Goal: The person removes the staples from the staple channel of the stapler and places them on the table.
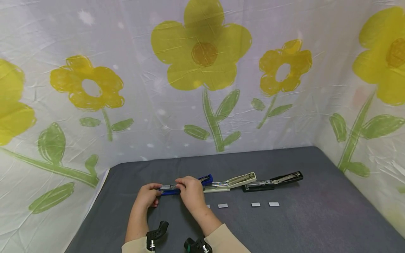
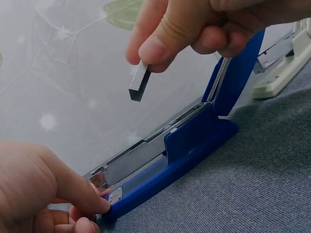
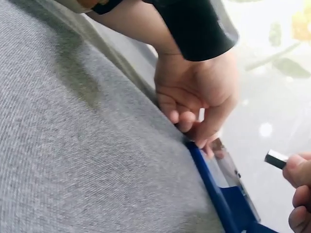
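Observation:
A blue stapler [image 2: 194, 143] lies on the grey cloth with its top cover swung back and its metal staple channel exposed. At the front end of its base, my left hand [image 1: 147, 196] grips it between thumb and fingers. My right hand [image 1: 192, 195] pinches a short strip of staples [image 2: 139, 83] between thumb and fingertips. In the left wrist view that strip hangs above the channel, apart from it. The head view hides the strip and the middle of the stapler behind the right hand.
To the right, a cream stapler [image 1: 241, 180] and a black stapler [image 1: 287, 178] lie opened in the same row. Several staple strips [image 1: 223, 206] lie on the grey cloth [image 1: 310, 218] in front of them. A flower-printed curtain [image 1: 136, 116] surrounds the table's back and sides.

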`<action>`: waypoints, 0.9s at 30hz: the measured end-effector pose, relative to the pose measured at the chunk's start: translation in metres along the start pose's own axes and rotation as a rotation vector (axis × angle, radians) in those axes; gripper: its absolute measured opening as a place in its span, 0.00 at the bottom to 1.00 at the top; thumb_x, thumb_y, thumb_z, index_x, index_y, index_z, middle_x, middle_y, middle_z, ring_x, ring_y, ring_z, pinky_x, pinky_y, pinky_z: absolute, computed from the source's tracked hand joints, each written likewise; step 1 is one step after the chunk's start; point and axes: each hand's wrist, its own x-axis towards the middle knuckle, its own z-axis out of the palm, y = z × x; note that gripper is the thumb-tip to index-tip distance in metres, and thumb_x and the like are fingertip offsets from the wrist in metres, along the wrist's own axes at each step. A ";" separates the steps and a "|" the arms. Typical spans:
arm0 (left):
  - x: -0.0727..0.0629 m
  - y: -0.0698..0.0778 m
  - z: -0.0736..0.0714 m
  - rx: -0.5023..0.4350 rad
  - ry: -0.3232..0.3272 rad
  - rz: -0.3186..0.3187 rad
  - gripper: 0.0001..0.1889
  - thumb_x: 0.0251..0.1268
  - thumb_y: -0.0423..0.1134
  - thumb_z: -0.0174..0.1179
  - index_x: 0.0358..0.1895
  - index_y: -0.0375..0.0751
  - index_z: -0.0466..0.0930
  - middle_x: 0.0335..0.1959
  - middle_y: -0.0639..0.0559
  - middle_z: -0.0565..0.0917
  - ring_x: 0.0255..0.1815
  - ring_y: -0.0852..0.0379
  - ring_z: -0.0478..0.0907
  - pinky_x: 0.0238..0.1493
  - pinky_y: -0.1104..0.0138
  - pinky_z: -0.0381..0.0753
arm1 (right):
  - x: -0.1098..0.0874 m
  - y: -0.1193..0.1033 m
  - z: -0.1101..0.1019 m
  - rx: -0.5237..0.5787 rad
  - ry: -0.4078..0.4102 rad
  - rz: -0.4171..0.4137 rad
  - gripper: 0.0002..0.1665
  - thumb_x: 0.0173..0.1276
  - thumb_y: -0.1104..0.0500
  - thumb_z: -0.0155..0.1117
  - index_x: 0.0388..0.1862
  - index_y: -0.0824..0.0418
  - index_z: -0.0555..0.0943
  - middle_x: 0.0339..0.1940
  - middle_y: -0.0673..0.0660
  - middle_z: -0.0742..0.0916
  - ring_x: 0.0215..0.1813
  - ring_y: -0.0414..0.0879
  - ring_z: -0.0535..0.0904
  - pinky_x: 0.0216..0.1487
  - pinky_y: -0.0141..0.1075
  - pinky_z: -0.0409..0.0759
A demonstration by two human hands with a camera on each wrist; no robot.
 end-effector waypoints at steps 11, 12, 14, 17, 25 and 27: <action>0.001 -0.001 0.000 -0.002 0.008 0.004 0.19 0.69 0.23 0.54 0.62 0.27 0.77 0.28 0.43 0.79 0.14 0.58 0.70 0.19 0.65 0.76 | 0.003 -0.007 -0.009 0.029 -0.214 0.076 0.02 0.62 0.58 0.79 0.34 0.52 0.94 0.33 0.44 0.91 0.33 0.34 0.84 0.31 0.27 0.77; 0.001 0.000 0.000 0.000 0.009 0.005 0.19 0.69 0.23 0.54 0.62 0.27 0.77 0.28 0.43 0.79 0.14 0.58 0.70 0.19 0.65 0.76 | 0.002 -0.007 -0.010 0.030 -0.236 0.084 0.02 0.63 0.57 0.78 0.34 0.52 0.94 0.33 0.44 0.91 0.32 0.33 0.84 0.30 0.26 0.77; 0.001 0.000 0.000 0.002 0.008 0.009 0.19 0.69 0.23 0.54 0.62 0.26 0.77 0.27 0.44 0.79 0.14 0.58 0.70 0.19 0.65 0.76 | 0.001 -0.009 -0.011 0.031 -0.279 0.092 0.01 0.63 0.57 0.78 0.33 0.52 0.94 0.32 0.44 0.91 0.30 0.31 0.82 0.27 0.26 0.75; 0.000 0.000 0.000 0.001 -0.001 0.018 0.19 0.70 0.23 0.54 0.63 0.25 0.76 0.28 0.44 0.79 0.14 0.58 0.70 0.19 0.65 0.76 | -0.001 -0.012 -0.013 0.010 -0.348 0.104 0.02 0.64 0.57 0.77 0.31 0.51 0.94 0.30 0.43 0.91 0.27 0.30 0.79 0.25 0.26 0.73; 0.001 0.000 0.000 -0.002 0.003 0.009 0.20 0.70 0.24 0.54 0.64 0.26 0.76 0.30 0.44 0.80 0.14 0.58 0.69 0.19 0.65 0.75 | -0.006 -0.015 -0.013 -0.187 -0.446 0.116 0.02 0.60 0.55 0.79 0.28 0.47 0.94 0.29 0.41 0.90 0.32 0.38 0.83 0.30 0.31 0.79; 0.001 -0.001 0.000 0.000 -0.001 0.004 0.20 0.70 0.24 0.54 0.64 0.27 0.76 0.30 0.44 0.79 0.15 0.58 0.69 0.20 0.65 0.75 | -0.008 -0.015 -0.012 -0.220 -0.452 0.137 0.03 0.59 0.55 0.80 0.27 0.46 0.93 0.28 0.41 0.89 0.33 0.39 0.84 0.31 0.32 0.80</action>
